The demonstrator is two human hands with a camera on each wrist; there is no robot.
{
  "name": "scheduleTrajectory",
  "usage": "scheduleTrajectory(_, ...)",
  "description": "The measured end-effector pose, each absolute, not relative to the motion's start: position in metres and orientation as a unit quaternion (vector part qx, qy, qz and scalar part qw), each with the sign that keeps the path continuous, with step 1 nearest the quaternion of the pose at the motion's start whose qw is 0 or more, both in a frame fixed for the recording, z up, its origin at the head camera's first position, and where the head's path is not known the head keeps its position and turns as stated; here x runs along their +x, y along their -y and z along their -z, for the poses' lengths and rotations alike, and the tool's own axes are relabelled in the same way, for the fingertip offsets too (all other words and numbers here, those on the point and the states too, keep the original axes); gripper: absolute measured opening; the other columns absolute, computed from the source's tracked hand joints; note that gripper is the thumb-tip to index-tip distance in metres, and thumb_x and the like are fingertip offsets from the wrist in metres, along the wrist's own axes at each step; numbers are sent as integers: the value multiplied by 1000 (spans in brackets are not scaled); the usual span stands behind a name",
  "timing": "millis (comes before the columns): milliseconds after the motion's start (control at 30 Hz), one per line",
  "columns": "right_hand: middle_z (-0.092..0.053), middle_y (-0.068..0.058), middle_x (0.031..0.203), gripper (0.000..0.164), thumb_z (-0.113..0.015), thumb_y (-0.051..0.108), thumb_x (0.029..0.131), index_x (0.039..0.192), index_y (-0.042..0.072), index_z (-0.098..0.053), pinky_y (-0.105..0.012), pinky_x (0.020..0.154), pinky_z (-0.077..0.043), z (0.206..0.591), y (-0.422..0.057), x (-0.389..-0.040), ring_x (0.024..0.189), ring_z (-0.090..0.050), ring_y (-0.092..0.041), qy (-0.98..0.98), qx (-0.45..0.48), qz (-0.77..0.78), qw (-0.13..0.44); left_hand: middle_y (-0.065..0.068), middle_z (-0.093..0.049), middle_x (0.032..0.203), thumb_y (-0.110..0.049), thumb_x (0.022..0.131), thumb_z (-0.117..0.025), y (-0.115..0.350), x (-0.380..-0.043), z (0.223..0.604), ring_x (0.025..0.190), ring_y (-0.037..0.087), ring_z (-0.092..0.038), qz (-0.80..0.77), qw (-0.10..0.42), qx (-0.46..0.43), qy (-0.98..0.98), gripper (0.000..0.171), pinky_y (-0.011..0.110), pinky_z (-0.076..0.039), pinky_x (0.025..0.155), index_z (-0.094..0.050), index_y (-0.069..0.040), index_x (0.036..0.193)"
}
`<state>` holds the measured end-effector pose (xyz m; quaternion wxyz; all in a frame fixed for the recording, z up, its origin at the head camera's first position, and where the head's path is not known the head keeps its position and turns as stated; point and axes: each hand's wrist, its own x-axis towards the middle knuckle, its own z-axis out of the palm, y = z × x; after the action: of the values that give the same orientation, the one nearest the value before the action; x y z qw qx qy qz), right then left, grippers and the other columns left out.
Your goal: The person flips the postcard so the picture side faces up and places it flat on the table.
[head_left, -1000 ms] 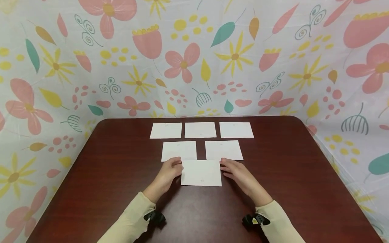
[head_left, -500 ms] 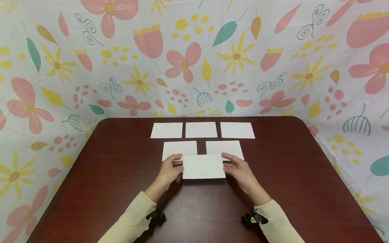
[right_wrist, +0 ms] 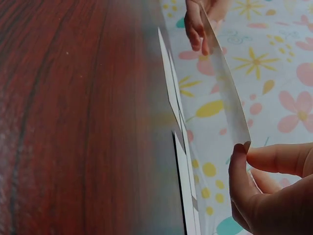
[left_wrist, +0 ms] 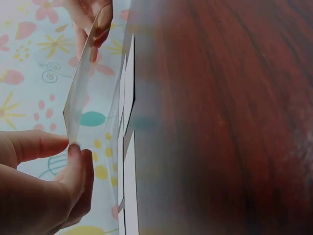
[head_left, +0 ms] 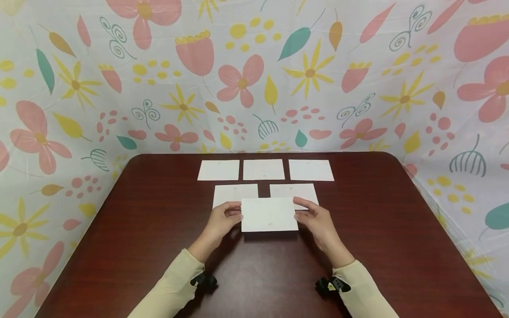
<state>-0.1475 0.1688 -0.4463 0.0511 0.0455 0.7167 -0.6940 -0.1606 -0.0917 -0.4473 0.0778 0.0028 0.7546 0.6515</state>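
A white card with a small mark near its lower edge is held up off the table between both hands. My left hand pinches its left edge between thumb and fingers. At the right edge, my right hand pinches it the same way. In the left wrist view the raised card appears nearly edge-on, slightly bowed. The right wrist view also shows the card well above the tabletop. Behind it lie a left card and a right card, both partly covered by it in the head view.
Farther back, a row of three white cards lies flat: left, middle and right. The dark red-brown table has rounded far corners. A floral-patterned cloth hangs around its back and sides.
Both hands have lifted the front card from the table and moved it slightly away and to the right. It now overlaps the two cards of the nearer row in view.
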Motion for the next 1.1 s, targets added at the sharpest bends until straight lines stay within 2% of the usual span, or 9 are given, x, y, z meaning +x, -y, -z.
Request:
scheduleTrajectory(200, -52, -16, 120, 45, -60, -3, 79, 122, 3, -52, -22, 75, -48, 443, -167, -149, 90, -57, -12, -709, 45, 703, 40, 15, -56, 88, 7, 76, -59, 92, -162, 445, 73, 15, -58, -677, 80, -15, -732, 40, 35, -52, 69, -55, -2, 115)
scheduleTrajectory(367, -52, -18, 112, 44, -60, -2, 80, 123, 2, -51, -23, 75, -49, 442, -166, -153, 88, -58, -12, -706, 38, 707, 37, 14, -56, 86, 8, 76, -59, 94, -164, 443, 69, 15, -58, -690, 76, -20, -720, 42, 38, -52, 67, -56, -6, 115)
scheduleTrajectory(667, -56, -15, 104, 38, -63, 4, 80, 116, -2, -56, -25, 75, -50, 440, -164, -155, 83, -58, -10, -715, 48, 696, 32, 11, -54, 81, 5, 79, -58, 95, -163, 437, 65, 15, -55, -700, 56, -29, -712, 21, 34, -52, 64, -61, 4, 100)
scheduleTrajectory(867, -63, -3, 97, 40, -72, 25, 74, 109, 6, -63, -23, 70, -50, 455, -171, -161, 81, -61, -9, -726, 47, 685, 25, 11, -56, 81, 2, 80, -60, 95, -162, 435, 66, 18, -56, -700, 45, -30, -712, 14, 32, -52, 66, -62, 6, 94)
scheduleTrajectory(967, -64, -4, 95, 41, -73, 25, 72, 107, 4, -64, -26, 68, -51, 465, -175, -166, 79, -62, -13, -704, 28, 710, 17, 9, -57, 82, 1, 80, -61, 94, -162, 434, 69, 16, -56, -700, 40, -31, -713, 14, 33, -52, 68, -62, 6, 93)
scheduleTrajectory(1100, -62, -11, 95, 41, -71, 16, 74, 109, -3, -61, -30, 70, -52, 484, -181, -172, 82, -63, -20, -683, 0, 731, -4, 7, -57, 80, 1, 79, -62, 93, -162, 433, 71, 17, -56, -701, 37, -32, -711, 16, 38, -51, 71, -61, 8, 93)
